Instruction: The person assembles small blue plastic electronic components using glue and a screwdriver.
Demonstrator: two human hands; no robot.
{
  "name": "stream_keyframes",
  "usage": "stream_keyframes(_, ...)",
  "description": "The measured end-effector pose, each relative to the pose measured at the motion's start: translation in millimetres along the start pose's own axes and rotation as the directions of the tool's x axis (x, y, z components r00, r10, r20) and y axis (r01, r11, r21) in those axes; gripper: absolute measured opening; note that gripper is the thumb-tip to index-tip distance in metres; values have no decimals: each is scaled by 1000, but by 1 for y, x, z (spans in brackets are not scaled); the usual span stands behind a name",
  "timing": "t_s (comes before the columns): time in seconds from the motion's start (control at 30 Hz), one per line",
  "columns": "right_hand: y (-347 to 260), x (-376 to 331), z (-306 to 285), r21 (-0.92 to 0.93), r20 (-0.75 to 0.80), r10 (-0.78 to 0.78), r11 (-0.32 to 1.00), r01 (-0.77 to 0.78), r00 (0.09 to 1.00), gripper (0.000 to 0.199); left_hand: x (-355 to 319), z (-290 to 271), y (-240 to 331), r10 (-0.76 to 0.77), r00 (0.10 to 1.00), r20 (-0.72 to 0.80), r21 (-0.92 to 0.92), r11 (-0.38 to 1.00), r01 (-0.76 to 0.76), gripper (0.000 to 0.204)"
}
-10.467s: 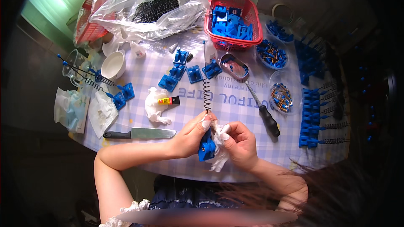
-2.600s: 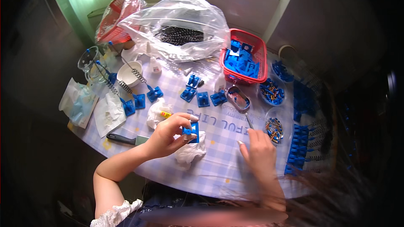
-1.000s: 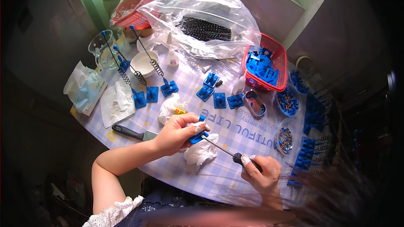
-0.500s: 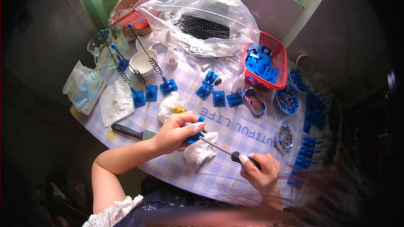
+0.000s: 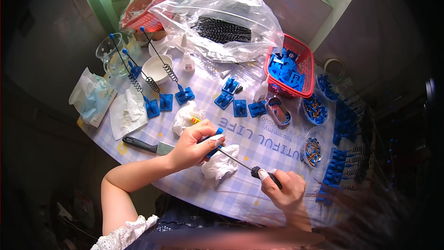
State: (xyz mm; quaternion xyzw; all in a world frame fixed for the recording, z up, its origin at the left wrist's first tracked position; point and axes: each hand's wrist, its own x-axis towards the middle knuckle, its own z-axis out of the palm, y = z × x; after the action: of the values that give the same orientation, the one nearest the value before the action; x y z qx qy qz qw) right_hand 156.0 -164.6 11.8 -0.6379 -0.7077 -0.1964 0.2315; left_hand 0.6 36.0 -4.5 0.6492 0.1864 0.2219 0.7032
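My left hand [image 5: 190,147] is closed round a small blue plastic base [image 5: 213,152], which is partly hidden by the fingers. In my right hand [image 5: 287,190] is a screwdriver [image 5: 239,160] with a black handle and a metal shaft. Its shaft slants up and left to the blue base, and the tip is hidden at the part by my left fingers. Just below the base lies a crumpled white tissue [image 5: 221,167]. Another white wad [image 5: 187,116] sits beyond my left hand. A black-handled knife [image 5: 141,144] lies beside my left wrist, its blade partly covered.
Several blue bases [image 5: 240,108] stand mid-table; some at left carry black spring rods [image 5: 165,68]. A red basket [image 5: 309,67] of blue parts, a tub of screws [image 5: 312,153] and finished-looking rows [image 5: 330,180] line the right. A clear bag [image 5: 259,14] lies at the back.
The blue base has tilted in my left hand. My right hand and the screwdriver have shifted slightly left and up, with the shaft tip still at the base.
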Motion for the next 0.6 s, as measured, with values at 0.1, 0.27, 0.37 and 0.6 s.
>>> stream_keyframes(0.1, -2, 1, 4, -66, -54, -50, 997, 47, 997, 25, -2, 1, -2, 89, 995, -52, 78, 993, -85, 15)
stream_keyframes(0.27, -8, 4, 9, -171, -149, -97, 983, 71, 984, 23, 0, 1, 3, -57, 996, -66, 20, 998, 59, 17)
stream_keyframes(0.37, -11, 6, 10, -227, -177, -112, 971, 70, 978, 23, 0, 1, 3, -154, 986, -60, -38, 988, 152, 18)
stream_keyframes(0.6, -13, 1, 12, -101, -41, 23, 994, -27, 999, 24, -2, 2, 3, -59, 996, -63, 116, 991, 66, 15)
